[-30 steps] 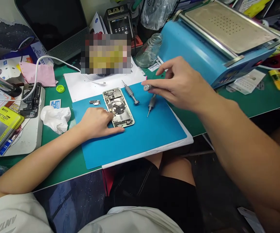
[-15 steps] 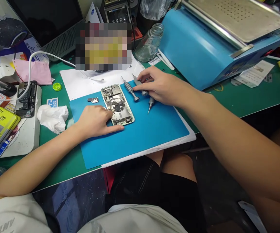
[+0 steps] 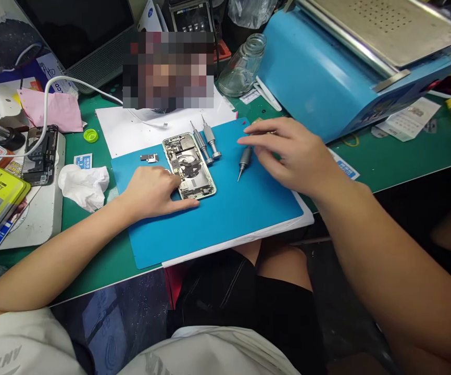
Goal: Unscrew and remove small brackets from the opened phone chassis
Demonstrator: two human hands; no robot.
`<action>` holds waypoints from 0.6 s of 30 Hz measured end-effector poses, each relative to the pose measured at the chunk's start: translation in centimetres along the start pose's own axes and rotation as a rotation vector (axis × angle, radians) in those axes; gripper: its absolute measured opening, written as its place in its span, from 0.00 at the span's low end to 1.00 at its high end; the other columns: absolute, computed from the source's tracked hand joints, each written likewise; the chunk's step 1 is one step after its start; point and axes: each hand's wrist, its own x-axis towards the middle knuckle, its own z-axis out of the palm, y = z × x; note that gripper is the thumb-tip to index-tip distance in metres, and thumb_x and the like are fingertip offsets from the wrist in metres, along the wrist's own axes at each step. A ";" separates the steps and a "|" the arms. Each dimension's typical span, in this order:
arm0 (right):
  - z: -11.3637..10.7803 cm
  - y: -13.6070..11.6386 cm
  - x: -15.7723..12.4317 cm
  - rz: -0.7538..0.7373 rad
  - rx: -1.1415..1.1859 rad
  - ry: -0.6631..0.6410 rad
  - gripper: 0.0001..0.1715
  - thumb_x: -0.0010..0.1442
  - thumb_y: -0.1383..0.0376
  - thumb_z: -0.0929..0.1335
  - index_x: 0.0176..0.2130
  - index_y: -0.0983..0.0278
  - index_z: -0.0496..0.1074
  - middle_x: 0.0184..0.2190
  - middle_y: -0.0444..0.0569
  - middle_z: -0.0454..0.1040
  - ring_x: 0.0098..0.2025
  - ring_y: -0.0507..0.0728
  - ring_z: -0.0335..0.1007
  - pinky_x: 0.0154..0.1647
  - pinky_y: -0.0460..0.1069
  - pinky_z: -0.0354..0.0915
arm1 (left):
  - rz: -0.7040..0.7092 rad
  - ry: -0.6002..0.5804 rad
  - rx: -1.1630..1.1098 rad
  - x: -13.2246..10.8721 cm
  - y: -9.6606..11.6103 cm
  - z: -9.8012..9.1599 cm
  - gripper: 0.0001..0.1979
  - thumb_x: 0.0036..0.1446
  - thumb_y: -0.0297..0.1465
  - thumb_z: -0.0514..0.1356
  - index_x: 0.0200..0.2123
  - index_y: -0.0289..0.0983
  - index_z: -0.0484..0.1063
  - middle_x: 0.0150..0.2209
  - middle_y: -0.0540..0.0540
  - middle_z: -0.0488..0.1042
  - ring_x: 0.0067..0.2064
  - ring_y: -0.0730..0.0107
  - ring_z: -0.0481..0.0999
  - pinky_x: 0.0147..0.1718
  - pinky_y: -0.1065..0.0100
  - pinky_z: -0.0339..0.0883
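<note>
An opened smartphone (image 3: 194,172) lies on the blue mat (image 3: 194,229), its inner parts bare. My left hand (image 3: 151,192) rests at its lower left, curled fingers on the phone's edge and the thumb stretched along its bottom end. Two grey precision screwdrivers (image 3: 211,139) lie side by side against the phone's upper right, tips pointing away from me. To their right is another grey screwdriver (image 3: 245,161), tip toward me. Just beside it, my right hand (image 3: 284,151) hovers with fingers apart and nothing in them; it partly hides that screwdriver's handle. A small metal-and-black phone part (image 3: 149,158) sits left of the phone.
A blue machine (image 3: 307,73) with a metal top and a glass jar (image 3: 243,65) stand behind. On the left are a crumpled tissue (image 3: 85,185), a green cap (image 3: 90,136), another opened phone (image 3: 41,156) and a yellow battery box (image 3: 1,200). A white cable (image 3: 46,109) arches over them.
My right hand has let go of a screwdriver, now lying closer beside the other one near the phone, and moved right. My left hand stays on the phone.
</note>
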 end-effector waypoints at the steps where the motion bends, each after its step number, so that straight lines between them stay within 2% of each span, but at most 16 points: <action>1: 0.1 0.3 -0.3 -0.024 -0.023 -0.052 0.19 0.71 0.66 0.61 0.55 0.55 0.75 0.61 0.52 0.73 0.64 0.67 0.68 0.63 0.68 0.68 | -0.005 -0.006 -0.001 0.0 0.0 0.0 0.37 0.62 0.64 0.49 0.24 0.37 0.71 0.25 0.43 0.75 0.29 0.61 0.75 0.25 0.64 0.39; 4: 0.9 1.8 -0.3 -0.094 -0.037 -0.174 0.18 0.71 0.64 0.62 0.53 0.59 0.76 0.63 0.53 0.72 0.68 0.69 0.65 0.67 0.72 0.64 | -0.018 -0.025 -0.003 -0.1 0.1 -0.2 0.37 0.62 0.64 0.49 0.25 0.37 0.71 0.25 0.43 0.75 0.29 0.61 0.75 0.25 0.64 0.40; 8: 1.4 2.8 -0.1 -0.105 -0.038 -0.160 0.15 0.71 0.62 0.63 0.50 0.61 0.77 0.56 0.54 0.78 0.65 0.68 0.69 0.68 0.71 0.63 | -0.025 -0.038 0.003 -0.2 0.1 -0.4 0.37 0.63 0.64 0.49 0.25 0.37 0.71 0.26 0.42 0.76 0.30 0.62 0.75 0.25 0.64 0.40; 10: 1.3 2.3 -0.6 -0.084 -0.038 -0.085 0.15 0.71 0.61 0.63 0.50 0.61 0.76 0.51 0.54 0.80 0.59 0.65 0.75 0.65 0.67 0.68 | -0.024 -0.041 -0.001 -0.2 0.1 -0.4 0.36 0.63 0.64 0.50 0.25 0.37 0.71 0.27 0.42 0.76 0.30 0.61 0.76 0.25 0.64 0.39; 12: 0.9 1.1 -1.5 -0.020 -0.027 0.053 0.16 0.70 0.62 0.64 0.54 0.62 0.74 0.49 0.54 0.81 0.51 0.62 0.80 0.53 0.59 0.76 | -0.021 -0.049 -0.011 -0.2 0.1 -0.4 0.36 0.63 0.63 0.50 0.26 0.37 0.71 0.27 0.42 0.77 0.31 0.61 0.76 0.25 0.64 0.40; 13: 0.7 0.3 -2.1 0.037 -0.015 0.144 0.18 0.70 0.63 0.65 0.57 0.62 0.72 0.47 0.54 0.81 0.49 0.61 0.80 0.49 0.56 0.77 | -0.019 -0.056 -0.018 -0.2 0.1 -0.4 0.36 0.63 0.63 0.50 0.26 0.36 0.71 0.28 0.42 0.77 0.31 0.60 0.77 0.25 0.64 0.40; 16: 0.0 -2.0 -3.6 0.106 0.023 0.358 0.20 0.67 0.64 0.69 0.58 0.58 0.74 0.34 0.47 0.83 0.32 0.55 0.79 0.36 0.50 0.74 | -0.019 -0.067 -0.032 -0.3 0.1 -0.2 0.35 0.63 0.63 0.50 0.27 0.36 0.72 0.28 0.42 0.77 0.32 0.60 0.77 0.25 0.64 0.40; 18: -0.6 -3.4 -4.3 0.148 -0.004 0.402 0.14 0.63 0.63 0.73 0.50 0.56 0.80 0.34 0.45 0.84 0.28 0.53 0.78 0.28 0.47 0.69 | -0.019 -0.069 -0.039 -0.3 0.1 -0.2 0.35 0.63 0.63 0.51 0.27 0.36 0.73 0.29 0.42 0.78 0.32 0.59 0.77 0.25 0.64 0.40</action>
